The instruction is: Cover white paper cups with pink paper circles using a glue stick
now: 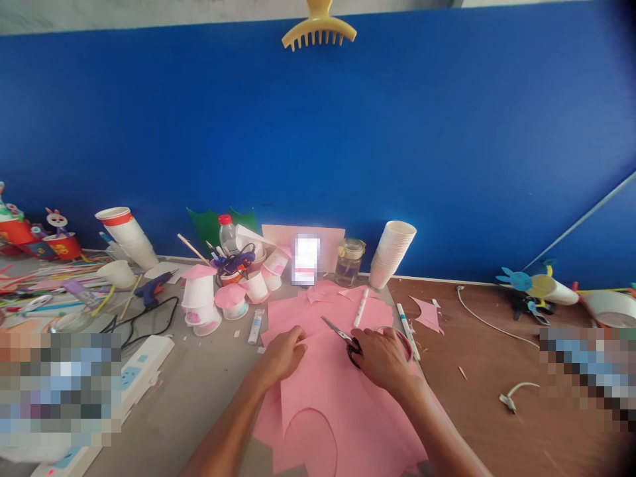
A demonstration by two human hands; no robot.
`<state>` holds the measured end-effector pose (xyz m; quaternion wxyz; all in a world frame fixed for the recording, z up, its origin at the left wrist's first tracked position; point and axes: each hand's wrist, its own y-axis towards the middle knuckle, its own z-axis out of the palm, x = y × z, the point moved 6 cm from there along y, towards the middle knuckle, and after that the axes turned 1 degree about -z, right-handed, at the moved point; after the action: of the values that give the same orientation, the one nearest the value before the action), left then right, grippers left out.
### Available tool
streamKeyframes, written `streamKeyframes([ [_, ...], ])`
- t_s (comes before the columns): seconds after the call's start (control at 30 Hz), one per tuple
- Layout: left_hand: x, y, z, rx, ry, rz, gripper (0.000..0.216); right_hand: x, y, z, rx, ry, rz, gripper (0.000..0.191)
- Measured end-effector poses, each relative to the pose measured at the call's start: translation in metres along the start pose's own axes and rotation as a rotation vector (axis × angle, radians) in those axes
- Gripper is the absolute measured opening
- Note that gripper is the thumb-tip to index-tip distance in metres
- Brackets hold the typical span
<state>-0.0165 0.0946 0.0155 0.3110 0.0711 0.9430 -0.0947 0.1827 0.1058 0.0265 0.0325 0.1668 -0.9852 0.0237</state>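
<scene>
Sheets of pink paper (318,377) lie in an overlapping pile in front of me, several with cut edges. One bears a curved line or cut near the bottom. My left hand (285,354) is at the pile's left side, fingers curled on the edge of a pink sheet. My right hand (381,356) is closed round the dark and red handles of a pair of scissors (338,330). The blades point up and left over the paper, slightly parted. A white marker (362,308) lies on the paper just beyond the right hand, and another marker (407,331) lies to its right.
Behind the paper stand a lit phone (305,258), a glass jar (350,262) and a leaning stack of paper cups (392,255). Left are cups with pink tops (199,291), a glue gun (153,289) and a power strip (142,371). A white cable (489,326) and pink scrap (427,314) lie right.
</scene>
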Motion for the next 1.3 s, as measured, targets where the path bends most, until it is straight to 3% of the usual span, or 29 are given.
streamKeyframes([
  [0.23,0.010,0.005,-0.002,-0.081,-0.124,-0.021,0.032,0.000,0.000,0.006,0.028,0.025,-0.003,0.010],
  [0.43,0.014,0.007,-0.005,-0.149,-0.164,-0.012,0.037,-0.007,0.000,-0.005,0.008,0.116,0.050,0.015],
  [0.5,0.013,0.008,-0.006,-0.183,-0.165,0.016,0.036,-0.010,0.001,-0.008,-0.011,0.209,0.064,0.025],
  [0.67,0.008,0.008,-0.006,-0.280,-0.083,0.136,0.035,0.004,0.004,-0.005,-0.154,0.744,-0.055,0.038],
  [0.83,-0.001,0.006,-0.001,-0.325,0.031,0.303,0.030,0.030,0.007,0.008,-0.213,0.599,-0.172,0.035],
  [1.07,0.001,0.007,-0.004,-0.427,-0.024,0.364,0.026,-0.012,0.020,0.025,-0.369,0.694,0.189,0.031],
  [1.3,0.014,0.011,-0.008,-0.493,-0.260,0.302,0.030,-0.024,0.012,0.019,-0.563,0.946,0.184,0.031],
])
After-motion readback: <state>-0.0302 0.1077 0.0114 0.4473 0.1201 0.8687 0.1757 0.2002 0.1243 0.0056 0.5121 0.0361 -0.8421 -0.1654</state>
